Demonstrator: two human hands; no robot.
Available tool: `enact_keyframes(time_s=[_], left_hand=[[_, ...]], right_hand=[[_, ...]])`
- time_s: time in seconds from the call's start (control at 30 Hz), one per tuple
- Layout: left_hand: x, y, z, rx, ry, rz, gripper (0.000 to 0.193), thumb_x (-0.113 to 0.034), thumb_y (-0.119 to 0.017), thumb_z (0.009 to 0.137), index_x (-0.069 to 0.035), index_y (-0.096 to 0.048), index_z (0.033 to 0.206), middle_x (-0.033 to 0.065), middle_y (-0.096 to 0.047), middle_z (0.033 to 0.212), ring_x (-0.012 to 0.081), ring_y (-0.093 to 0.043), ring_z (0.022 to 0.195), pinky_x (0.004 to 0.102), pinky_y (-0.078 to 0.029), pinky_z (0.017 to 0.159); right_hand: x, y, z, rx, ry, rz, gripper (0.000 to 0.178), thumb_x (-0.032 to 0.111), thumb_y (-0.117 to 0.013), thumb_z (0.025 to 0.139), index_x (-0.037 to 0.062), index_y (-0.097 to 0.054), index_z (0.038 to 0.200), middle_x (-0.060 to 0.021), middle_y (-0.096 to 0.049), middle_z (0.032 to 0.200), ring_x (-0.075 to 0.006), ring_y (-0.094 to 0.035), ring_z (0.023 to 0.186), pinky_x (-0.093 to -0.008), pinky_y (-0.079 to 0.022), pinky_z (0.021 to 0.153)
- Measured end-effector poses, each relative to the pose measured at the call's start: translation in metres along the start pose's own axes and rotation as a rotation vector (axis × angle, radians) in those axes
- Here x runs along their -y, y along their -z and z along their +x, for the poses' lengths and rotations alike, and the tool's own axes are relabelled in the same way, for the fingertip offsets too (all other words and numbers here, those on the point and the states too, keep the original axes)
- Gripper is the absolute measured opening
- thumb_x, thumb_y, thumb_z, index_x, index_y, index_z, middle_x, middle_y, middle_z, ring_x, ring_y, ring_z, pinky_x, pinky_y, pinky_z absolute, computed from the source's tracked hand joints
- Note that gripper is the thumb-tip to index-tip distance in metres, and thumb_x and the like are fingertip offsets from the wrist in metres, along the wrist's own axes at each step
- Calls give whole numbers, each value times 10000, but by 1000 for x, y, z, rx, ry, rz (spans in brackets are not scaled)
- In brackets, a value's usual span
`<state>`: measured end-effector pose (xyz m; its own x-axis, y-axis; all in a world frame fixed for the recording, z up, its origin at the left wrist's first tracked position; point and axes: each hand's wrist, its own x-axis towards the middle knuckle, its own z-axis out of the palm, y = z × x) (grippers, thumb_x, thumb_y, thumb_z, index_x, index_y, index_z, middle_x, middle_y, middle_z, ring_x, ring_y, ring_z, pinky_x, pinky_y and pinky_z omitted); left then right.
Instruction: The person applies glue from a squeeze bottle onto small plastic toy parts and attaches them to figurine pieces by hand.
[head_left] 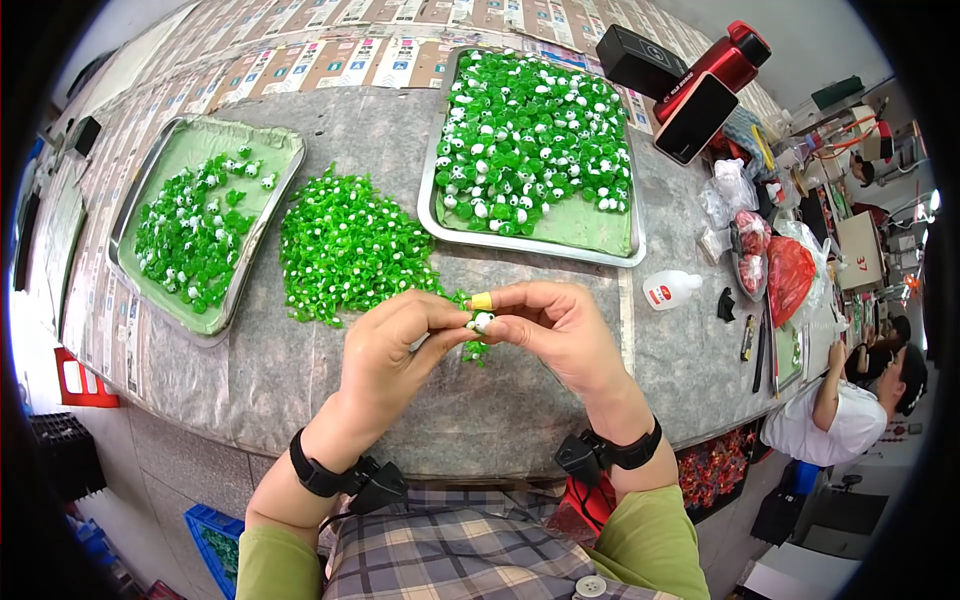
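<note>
My left hand (392, 342) and my right hand (562, 330) meet at the middle, fingertips pinched together on a small green and white figure (483, 322) with black dots like eyes. A yellow wrap covers my right index fingertip. Just below the fingers, a few green bits (474, 352) show; whether they are joined to the figure I cannot tell. Close beyond my left hand lies a loose heap of small green and white pieces (355, 245). Farther off, a metal tray (530, 245) is filled with green pieces with white heads. Another tray (283, 180) at the left holds fewer of them.
A white squeeze bottle (671, 289) stands right of my hands. Farther right are a box cutter (747, 338), a red plastic bag (790, 280) and wrapped items. At the back right, a phone (697, 118) leans against a red flask (722, 65) beside a black box (640, 60). Another person (835, 410) sits at the right.
</note>
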<state>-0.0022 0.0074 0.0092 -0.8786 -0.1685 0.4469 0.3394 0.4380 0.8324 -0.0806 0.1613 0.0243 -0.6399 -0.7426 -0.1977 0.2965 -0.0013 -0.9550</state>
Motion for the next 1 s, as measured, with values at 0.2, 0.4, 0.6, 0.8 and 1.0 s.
enact_keyframes(time_s=[0.2, 0.4, 0.6, 0.8, 1.0], left_hand=[[0, 0, 0, 5, -33, 61, 137, -3, -637, 635, -21, -558, 746, 84, -573, 701, 186, -560, 605, 254, -444, 520], [4, -2, -2, 13, 145, -9, 122, 13, -619, 659, -14, -560, 762, 75, -562, 686, 154, -554, 618, 229, -436, 547], [17, 11, 2, -265, 419, -549, 62, -50, -569, 756, -15, -560, 806, 33, -554, 722, 78, -524, 627, 177, -426, 564], [48, 71, 10, -855, 229, -1271, 263, -222, -516, 809, -33, -494, 991, 9, -504, 759, 60, -476, 628, 171, -431, 541], [29, 35, 11, -526, 356, -1018, 296, -235, -476, 832, -33, -463, 1047, 11, -519, 783, 60, -495, 650, 183, -449, 575]], right_hand=[[-4, 0, 2, 12, -20, 59, 220, 63, -558, 768, -32, -547, 966, -67, -594, 846, -89, -557, 738, -198, -452, 659], [-4, 1, 5, -18, -9, 32, 224, 57, -555, 770, -27, -542, 977, -71, -595, 831, -98, -562, 733, -201, -452, 667], [-10, 25, 11, -240, 137, -235, 139, 55, -560, 761, -25, -557, 874, -63, -597, 794, -97, -560, 700, -201, -452, 628], [-9, 24, 13, -207, 146, -945, 141, 128, -608, 673, 26, -558, 757, -75, -526, 713, -203, -527, 629, -297, -417, 570], [-17, 28, 15, -139, 241, -1063, 151, 88, -623, 680, 13, -555, 792, -41, -542, 703, -117, -536, 605, -229, -414, 553]])
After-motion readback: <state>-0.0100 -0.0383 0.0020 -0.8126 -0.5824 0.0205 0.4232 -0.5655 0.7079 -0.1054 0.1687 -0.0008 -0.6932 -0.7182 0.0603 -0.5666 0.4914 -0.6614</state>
